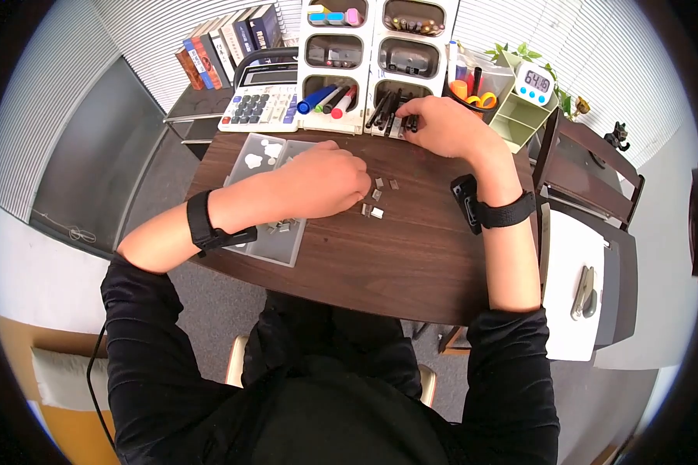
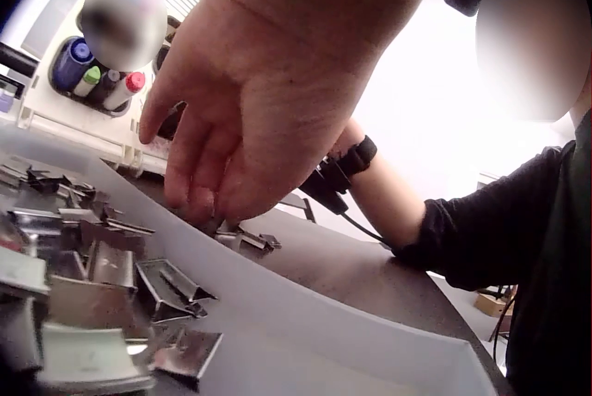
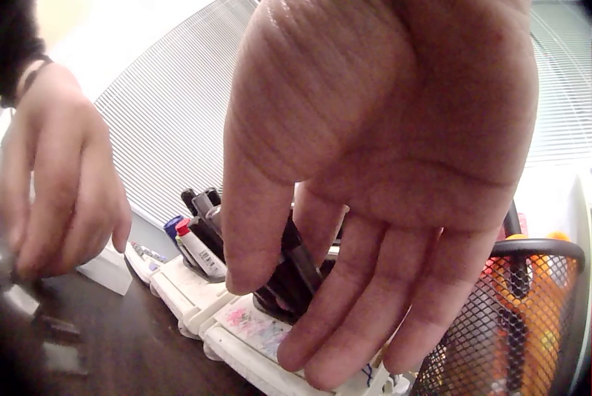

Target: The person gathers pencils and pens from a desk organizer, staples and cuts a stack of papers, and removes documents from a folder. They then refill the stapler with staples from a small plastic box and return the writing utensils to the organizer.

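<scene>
My left hand (image 1: 329, 182) hovers low at the right side of a translucent divided tray (image 1: 296, 252), fingers bent downward. In the left wrist view its fingertips (image 2: 202, 206) come together right by several small bent metal clips (image 2: 250, 237), behind the tray wall; whether it pinches one I cannot tell. More metal clips (image 2: 102, 313) fill the tray compartment. My right hand (image 1: 446, 128) reaches into the lower right compartment of a white desk organizer (image 1: 350, 122). Its thumb and fingers grip black pens (image 3: 298, 271) standing there, seen in the right wrist view.
Left of the organizer stands a calculator (image 1: 260, 107); coloured markers (image 1: 326, 99) fill the compartment beside the pens. A mesh cup (image 3: 504, 322) with orange scissors and a green holder (image 1: 516, 116) bearing a digital timer (image 1: 535, 83) stand right. White pieces (image 1: 253, 161) lie in the tray.
</scene>
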`<state>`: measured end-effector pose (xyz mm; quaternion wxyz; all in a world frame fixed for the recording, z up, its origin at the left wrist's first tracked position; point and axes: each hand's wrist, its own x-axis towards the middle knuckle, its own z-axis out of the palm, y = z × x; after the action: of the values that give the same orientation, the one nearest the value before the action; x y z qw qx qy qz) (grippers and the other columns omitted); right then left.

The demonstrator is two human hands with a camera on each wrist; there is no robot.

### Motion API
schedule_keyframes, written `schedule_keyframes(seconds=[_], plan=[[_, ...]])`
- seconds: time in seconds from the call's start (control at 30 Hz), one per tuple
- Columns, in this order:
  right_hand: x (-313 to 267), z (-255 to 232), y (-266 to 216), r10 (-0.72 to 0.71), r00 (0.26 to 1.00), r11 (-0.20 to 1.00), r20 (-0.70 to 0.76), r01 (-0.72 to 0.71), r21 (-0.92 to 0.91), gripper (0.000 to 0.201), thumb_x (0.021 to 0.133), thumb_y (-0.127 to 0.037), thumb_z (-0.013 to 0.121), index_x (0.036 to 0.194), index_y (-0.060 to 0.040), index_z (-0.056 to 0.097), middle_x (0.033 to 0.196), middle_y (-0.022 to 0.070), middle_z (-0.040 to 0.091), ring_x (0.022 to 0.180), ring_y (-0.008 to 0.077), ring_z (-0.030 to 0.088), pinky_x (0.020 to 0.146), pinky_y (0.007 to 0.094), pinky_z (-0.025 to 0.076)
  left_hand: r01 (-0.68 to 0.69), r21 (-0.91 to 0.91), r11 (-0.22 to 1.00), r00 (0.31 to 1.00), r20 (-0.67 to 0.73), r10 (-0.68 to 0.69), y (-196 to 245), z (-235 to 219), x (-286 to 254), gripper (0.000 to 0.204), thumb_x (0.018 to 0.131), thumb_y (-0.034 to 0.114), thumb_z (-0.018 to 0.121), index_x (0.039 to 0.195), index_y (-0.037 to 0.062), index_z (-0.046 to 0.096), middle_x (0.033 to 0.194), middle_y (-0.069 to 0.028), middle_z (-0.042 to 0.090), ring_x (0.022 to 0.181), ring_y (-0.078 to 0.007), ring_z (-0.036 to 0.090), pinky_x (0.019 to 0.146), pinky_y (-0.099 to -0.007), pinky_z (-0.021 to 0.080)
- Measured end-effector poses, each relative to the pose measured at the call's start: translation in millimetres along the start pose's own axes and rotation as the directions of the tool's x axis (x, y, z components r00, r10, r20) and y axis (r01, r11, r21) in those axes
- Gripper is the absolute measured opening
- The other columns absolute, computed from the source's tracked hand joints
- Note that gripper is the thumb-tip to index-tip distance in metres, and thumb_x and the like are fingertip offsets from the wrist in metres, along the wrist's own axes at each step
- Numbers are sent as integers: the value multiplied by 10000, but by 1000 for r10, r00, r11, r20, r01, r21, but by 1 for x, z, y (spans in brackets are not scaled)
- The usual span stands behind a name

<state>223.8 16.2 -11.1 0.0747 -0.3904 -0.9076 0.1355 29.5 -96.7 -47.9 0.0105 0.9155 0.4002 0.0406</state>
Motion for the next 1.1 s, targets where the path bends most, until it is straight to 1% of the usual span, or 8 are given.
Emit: schedule_keyframes(seconds=[0.1,0.17,0.3,0.47,0.63,0.8,1.03,1.1], plan=[[1,2,4,-18,1000,1000,-6,18,-6,364,792,-202,686,1132,-77,648,1125,152,640,1058,313,602,910,385,481,12,-24,1000,998,-65,-13,-7,-14,-17,67,816,154,623,839,93,638,797,-56,587,827,-261,588,787,-380,429],[2,6,9,-124,989,992,-84,123,-22,349,811,-147,652,1148,-59,635,954,161,683,879,292,652,791,366,507,123,31,992,990,-77,-120,-15,-29,-27,66,797,144,627,836,91,635,806,-46,592,828,-253,588,800,-381,429],[0,5,5,-68,996,998,-64,68,-13,340,810,-152,654,1139,-65,641,988,156,681,907,295,648,806,366,505,303,100,948,953,-45,-300,-30,-34,-45,81,793,137,620,850,84,643,822,-51,614,836,-258,603,804,-378,431],[-1,3,5,-79,995,997,-67,79,-3,345,806,-152,656,1137,-57,639,994,166,678,921,295,648,811,367,505,299,82,951,950,-121,-288,-35,-24,-46,94,795,146,642,855,74,646,827,-65,629,831,-274,609,776,-388,449],[2,6,9,-96,992,995,-80,97,0,354,799,-149,659,1137,-46,636,968,165,679,898,294,648,798,369,504,70,-59,996,994,-80,-75,-10,-21,-26,155,787,196,686,894,92,644,811,-61,604,820,-286,594,761,-397,448],[1,6,7,-102,992,995,-78,101,-7,352,801,-151,658,1134,-42,636,946,164,678,876,293,647,785,369,505,-55,-49,997,996,-66,52,11,-5,-7,210,789,268,698,903,101,644,847,-37,595,851,-242,596,759,-373,443],[1,8,9,-105,990,994,-92,105,1,346,804,-153,658,1131,-41,637,953,161,681,885,292,650,788,368,505,-35,-63,997,999,10,36,8,-2,-2,128,763,190,687,817,94,622,788,-39,585,826,-242,595,745,-368,448],[1,4,7,-104,991,995,-86,105,1,344,805,-151,657,1131,-42,637,954,158,682,885,292,651,789,367,504,33,-118,992,996,-74,-42,6,-15,-11,115,743,158,680,814,88,623,784,-43,596,811,-249,601,725,-370,460]])
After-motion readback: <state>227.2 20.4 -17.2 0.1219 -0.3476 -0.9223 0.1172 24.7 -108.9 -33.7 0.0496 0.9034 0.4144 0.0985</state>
